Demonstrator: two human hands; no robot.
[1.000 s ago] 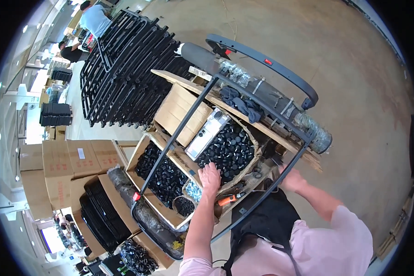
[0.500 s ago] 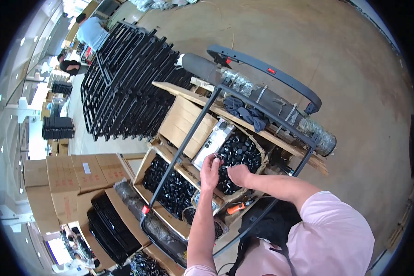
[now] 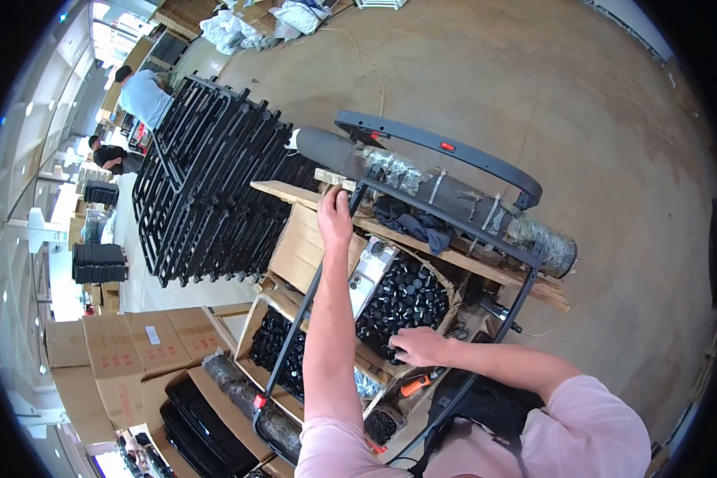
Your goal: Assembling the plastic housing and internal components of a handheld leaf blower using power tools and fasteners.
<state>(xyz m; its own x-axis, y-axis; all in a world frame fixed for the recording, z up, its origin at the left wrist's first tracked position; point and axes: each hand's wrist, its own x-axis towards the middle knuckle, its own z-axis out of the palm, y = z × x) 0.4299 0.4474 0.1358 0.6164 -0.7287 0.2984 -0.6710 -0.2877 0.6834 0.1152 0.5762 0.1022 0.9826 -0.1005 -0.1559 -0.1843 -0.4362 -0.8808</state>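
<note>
A dark grey metal tube frame [image 3: 446, 213] with a curved end bar and red tabs lies across wooden boards. My left hand [image 3: 334, 223] is stretched out beside its far left corner, fingers curled together; what they hold, if anything, is hidden. My right hand [image 3: 421, 346] is at the near edge of a box of round black plastic caps [image 3: 410, 299]. Its fingers are pinched at the caps, and I cannot make out what is between them. A silvery metal plate [image 3: 370, 275] lies along the left side of these caps.
Another box of small black parts [image 3: 277, 342] sits to the left, beside an orange-handled tool [image 3: 416, 385] to the right. Wrapped rollers [image 3: 327, 151] support the frame. Stacked black frames [image 3: 207, 183], cartons [image 3: 127, 358] and two people stand further left. Dark cloth [image 3: 410, 223] hangs over a board.
My left hand has moved away from the metal plate, out to the frame's far left corner. My right hand has shifted slightly nearer me over the caps. The whole view has tilted a little.
</note>
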